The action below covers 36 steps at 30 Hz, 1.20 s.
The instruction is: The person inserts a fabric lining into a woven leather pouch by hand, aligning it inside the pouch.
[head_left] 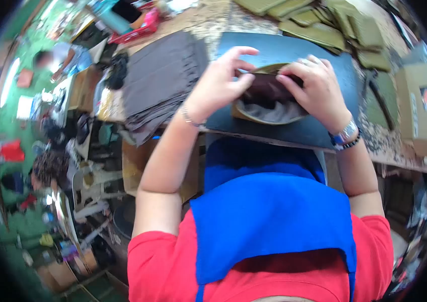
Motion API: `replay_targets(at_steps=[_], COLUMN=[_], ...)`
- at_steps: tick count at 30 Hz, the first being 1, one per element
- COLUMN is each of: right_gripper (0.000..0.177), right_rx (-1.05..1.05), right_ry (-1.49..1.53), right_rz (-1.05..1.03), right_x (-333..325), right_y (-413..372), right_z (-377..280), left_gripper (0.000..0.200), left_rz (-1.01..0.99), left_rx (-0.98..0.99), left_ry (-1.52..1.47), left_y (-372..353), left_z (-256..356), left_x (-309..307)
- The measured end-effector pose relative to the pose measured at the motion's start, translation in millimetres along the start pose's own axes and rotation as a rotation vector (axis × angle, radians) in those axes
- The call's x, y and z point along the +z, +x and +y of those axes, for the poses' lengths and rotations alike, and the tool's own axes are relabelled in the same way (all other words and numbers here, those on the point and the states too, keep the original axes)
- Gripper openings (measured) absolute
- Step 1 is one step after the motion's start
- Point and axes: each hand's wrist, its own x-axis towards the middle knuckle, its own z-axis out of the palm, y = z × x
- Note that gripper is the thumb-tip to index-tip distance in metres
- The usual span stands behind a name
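Note:
An olive pouch (270, 114) sits on the dark board, its mouth spread toward me. Inside it a brown panel and a grey lining show. At the pouch's upper left edge, my left hand (222, 80) has thumb and a finger closed on the brown edge, with other fingers raised. My right hand (318, 86) pinches the same brown edge farther right, its thumb in front and fingers curled behind. The fingertips behind the edge are partly hidden.
Left of the dark board (286, 48) lies a stack of dark grey-brown cloth pieces (160, 75). Olive pouches (316, 35) are heaped behind right, near black-handled scissors (380, 98). A cardboard box (417, 108) stands at right, a red basket (140, 25) behind left. People sit at far left.

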Motion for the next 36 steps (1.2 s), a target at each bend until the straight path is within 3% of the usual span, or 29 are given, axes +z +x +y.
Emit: replay_targets(at_steps=[5, 9, 21, 27, 33, 36], right_gripper=[0.016, 0.019, 0.021, 0.021, 0.021, 0.022], right_rx=[0.008, 0.133, 0.199, 0.170, 0.168, 0.185], right_ry=[0.059, 0.220, 0.213, 0.181, 0.152, 0.146], right_rz=[0.127, 0.015, -0.041, -0.012, 0.065, 0.054], right_x=[7.5, 12.6, 14.9, 17.9, 5.3, -2.9], right_y=[0.5, 5.4, 10.9, 8.4, -8.7, -15.3], right_z=[21.2, 27.4, 29.1, 23.4, 22.4, 25.1], left_gripper=[0.061, 0.061, 0.060, 0.052, 0.040, 0.044], left_rz=[-0.220, -0.202, -0.209, -0.159, -0.139, -0.180], left_rx=[0.006, -0.034, -0.062, -0.118, -0.008, 0.045], left_ry=[-0.425, -0.489, -0.426, -0.189, 0.122, -0.016], left_y=[9.2, 11.2, 10.9, 24.4, 43.7, 46.4], left_z=[-7.5, -4.8, -4.0, 17.1, 12.2, 5.5], left_x=[0.6, 2.9, 5.1, 13.1, 13.3, 15.3])
